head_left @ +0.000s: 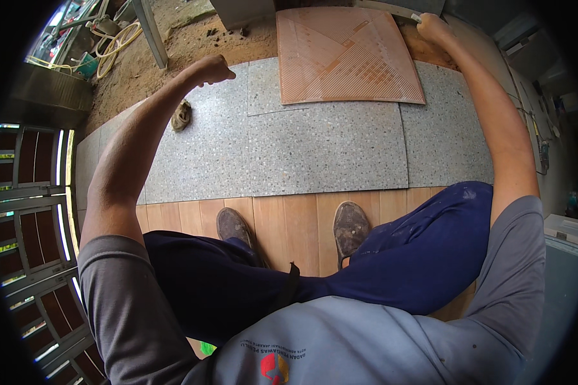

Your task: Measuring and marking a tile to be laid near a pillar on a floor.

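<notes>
Out over the grey speckled floor tiles (327,151), my left hand (210,70) is closed with its fingers curled under. Whatever it may hold is hidden. At the far right my right hand (434,29) is closed round a small whitish stick-like piece (417,18), too small to name. That hand is just past the far right corner of a reddish-brown tile (347,54), which lies ridged face up, overlapping the grey tiles. A crumpled tan bundle (182,115), perhaps cloth or string, rests on the grey tiles beside my left forearm.
Wood-look planks (286,224) run beneath my shoes (352,228). Bare soil (196,42) borders the tiles at the far side, with a metal post (150,32) and a coiled yellowish hose (119,48). A slatted metal gate (38,212) stands along the left.
</notes>
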`<act>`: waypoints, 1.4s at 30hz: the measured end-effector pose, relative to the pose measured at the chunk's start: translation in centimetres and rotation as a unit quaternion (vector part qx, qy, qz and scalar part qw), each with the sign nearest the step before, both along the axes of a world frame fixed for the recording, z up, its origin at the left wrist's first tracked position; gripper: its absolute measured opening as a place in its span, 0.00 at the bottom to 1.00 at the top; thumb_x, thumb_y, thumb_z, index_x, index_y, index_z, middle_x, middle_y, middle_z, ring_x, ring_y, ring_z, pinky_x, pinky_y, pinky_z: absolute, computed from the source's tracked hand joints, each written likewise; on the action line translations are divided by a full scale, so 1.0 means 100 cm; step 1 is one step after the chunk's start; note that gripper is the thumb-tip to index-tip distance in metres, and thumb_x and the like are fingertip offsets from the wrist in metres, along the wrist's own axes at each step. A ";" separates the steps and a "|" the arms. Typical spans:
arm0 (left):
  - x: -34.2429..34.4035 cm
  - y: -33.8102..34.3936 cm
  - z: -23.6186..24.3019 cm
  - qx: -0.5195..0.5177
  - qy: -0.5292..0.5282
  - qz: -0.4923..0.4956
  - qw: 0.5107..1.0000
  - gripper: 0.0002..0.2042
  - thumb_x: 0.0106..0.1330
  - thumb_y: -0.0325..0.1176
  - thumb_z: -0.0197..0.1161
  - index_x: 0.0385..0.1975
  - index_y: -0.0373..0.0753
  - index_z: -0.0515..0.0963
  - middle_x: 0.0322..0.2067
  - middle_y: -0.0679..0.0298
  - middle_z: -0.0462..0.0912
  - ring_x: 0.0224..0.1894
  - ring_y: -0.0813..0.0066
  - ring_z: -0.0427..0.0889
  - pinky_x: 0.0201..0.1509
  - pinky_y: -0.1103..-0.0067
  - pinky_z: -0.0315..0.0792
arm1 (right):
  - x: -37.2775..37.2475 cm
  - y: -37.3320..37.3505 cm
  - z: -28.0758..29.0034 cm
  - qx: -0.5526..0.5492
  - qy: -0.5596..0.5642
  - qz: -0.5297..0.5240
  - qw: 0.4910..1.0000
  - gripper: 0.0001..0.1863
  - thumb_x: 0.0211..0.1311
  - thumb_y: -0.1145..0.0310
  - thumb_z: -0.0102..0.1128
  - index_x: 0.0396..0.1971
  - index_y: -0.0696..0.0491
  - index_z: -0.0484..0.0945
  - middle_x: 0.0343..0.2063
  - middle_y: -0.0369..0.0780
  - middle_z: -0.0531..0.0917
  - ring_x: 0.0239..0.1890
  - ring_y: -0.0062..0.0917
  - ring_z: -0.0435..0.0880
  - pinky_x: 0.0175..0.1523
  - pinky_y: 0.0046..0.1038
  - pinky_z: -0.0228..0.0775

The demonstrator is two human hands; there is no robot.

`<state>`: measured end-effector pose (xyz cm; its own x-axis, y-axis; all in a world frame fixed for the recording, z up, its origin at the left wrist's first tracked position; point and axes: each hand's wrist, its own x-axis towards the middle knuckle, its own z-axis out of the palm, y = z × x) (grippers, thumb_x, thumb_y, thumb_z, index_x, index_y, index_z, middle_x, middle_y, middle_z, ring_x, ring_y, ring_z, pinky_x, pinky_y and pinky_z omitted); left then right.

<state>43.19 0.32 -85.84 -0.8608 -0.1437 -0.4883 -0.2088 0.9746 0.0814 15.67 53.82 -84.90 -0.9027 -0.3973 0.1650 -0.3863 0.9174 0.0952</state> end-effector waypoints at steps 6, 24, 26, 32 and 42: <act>0.010 -0.009 -0.002 -0.011 -0.014 -0.011 1.000 0.22 0.67 0.49 0.63 0.38 0.30 0.84 0.27 0.51 0.84 0.28 0.58 0.85 0.28 0.64 0.83 | 0.034 -0.038 0.014 0.033 -0.061 -0.064 0.996 0.20 0.65 0.64 0.51 0.51 0.57 0.81 0.53 0.53 0.82 0.56 0.51 0.81 0.60 0.47 0.73; -0.002 -0.017 -0.013 -0.005 0.010 -0.012 1.000 0.21 0.62 0.46 0.65 0.27 0.27 0.83 0.21 0.50 0.83 0.23 0.58 0.84 0.26 0.64 0.79 | 0.039 -0.039 0.007 0.031 -0.028 -0.031 0.999 0.19 0.61 0.66 0.50 0.45 0.60 0.81 0.45 0.58 0.84 0.48 0.55 0.83 0.53 0.49 0.75; -0.002 -0.018 -0.013 -0.001 0.011 -0.019 1.000 0.21 0.61 0.45 0.65 0.27 0.27 0.83 0.21 0.50 0.83 0.23 0.58 0.84 0.27 0.64 0.80 | 0.040 -0.042 0.008 0.024 -0.040 -0.036 0.998 0.19 0.61 0.66 0.50 0.45 0.60 0.81 0.45 0.58 0.84 0.48 0.54 0.83 0.53 0.49 0.75; -0.007 -0.019 -0.014 -0.041 -0.029 -0.020 0.999 0.21 0.68 0.47 0.64 0.40 0.29 0.83 0.25 0.50 0.84 0.24 0.58 0.85 0.25 0.65 0.80 | 0.038 -0.048 0.012 0.032 -0.062 -0.067 0.995 0.18 0.63 0.66 0.51 0.47 0.59 0.82 0.49 0.56 0.83 0.52 0.53 0.82 0.56 0.48 0.74; -0.005 -0.023 -0.013 -0.025 -0.018 -0.019 0.999 0.21 0.65 0.45 0.65 0.33 0.27 0.84 0.23 0.49 0.84 0.25 0.58 0.85 0.27 0.64 0.81 | 0.035 -0.053 0.014 0.039 -0.070 -0.060 0.995 0.20 0.63 0.65 0.51 0.49 0.58 0.82 0.52 0.55 0.82 0.57 0.51 0.80 0.61 0.48 0.72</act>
